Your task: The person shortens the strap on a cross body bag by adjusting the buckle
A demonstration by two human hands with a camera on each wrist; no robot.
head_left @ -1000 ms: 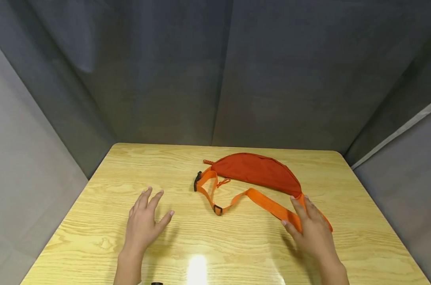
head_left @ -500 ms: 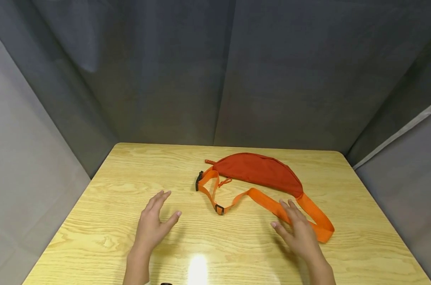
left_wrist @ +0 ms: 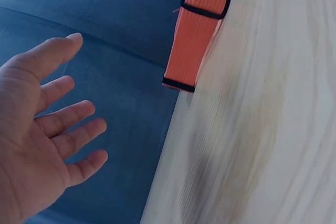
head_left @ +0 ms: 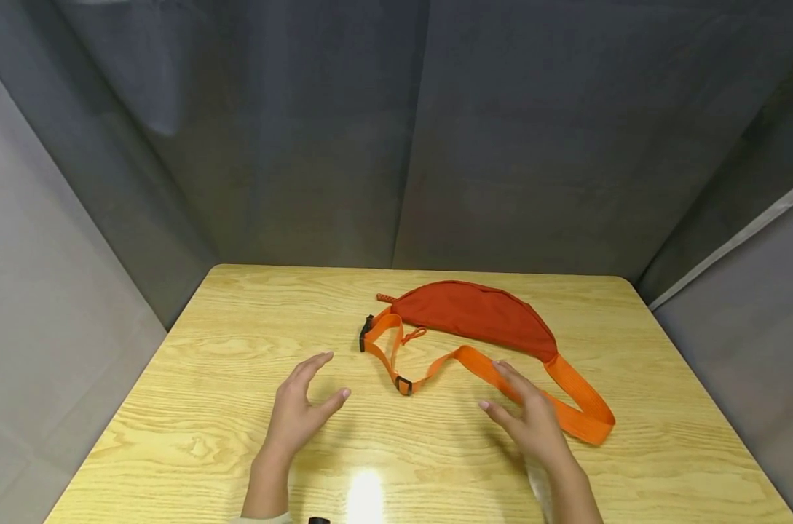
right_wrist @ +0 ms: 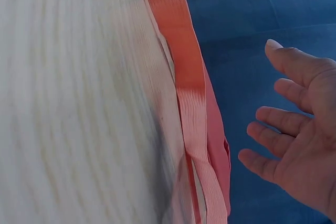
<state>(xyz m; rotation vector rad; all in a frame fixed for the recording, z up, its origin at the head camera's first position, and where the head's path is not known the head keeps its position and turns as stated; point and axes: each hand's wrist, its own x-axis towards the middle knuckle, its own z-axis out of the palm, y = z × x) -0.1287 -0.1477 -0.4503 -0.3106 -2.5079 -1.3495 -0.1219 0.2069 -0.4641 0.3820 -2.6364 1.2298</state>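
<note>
A red waist bag (head_left: 471,313) lies toward the back of the wooden table, its orange strap (head_left: 488,370) looping to the front and right. On the strap are a black buckle (head_left: 366,333) at the left and a black slider (head_left: 403,385). My left hand (head_left: 299,411) hovers left of the strap with its fingers spread, holding nothing; the left wrist view shows the slider (left_wrist: 206,0) beyond the thumb. My right hand (head_left: 530,422) is held above the table at the strap's right part, hiding a bit of it. Its fingers are relaxed, and its palm shows bare in the right wrist view.
The light wooden table (head_left: 193,407) ends at a straight back edge. Dark grey curtains (head_left: 291,145) hang behind it, with lighter grey cloth (head_left: 42,306) at the sides. A small black object (head_left: 319,520) shows at the bottom edge.
Both hands have moved inward, the left one rightward and the right one leftward, away from the strap's right-hand loop. Bag and strap stay in place on the table.
</note>
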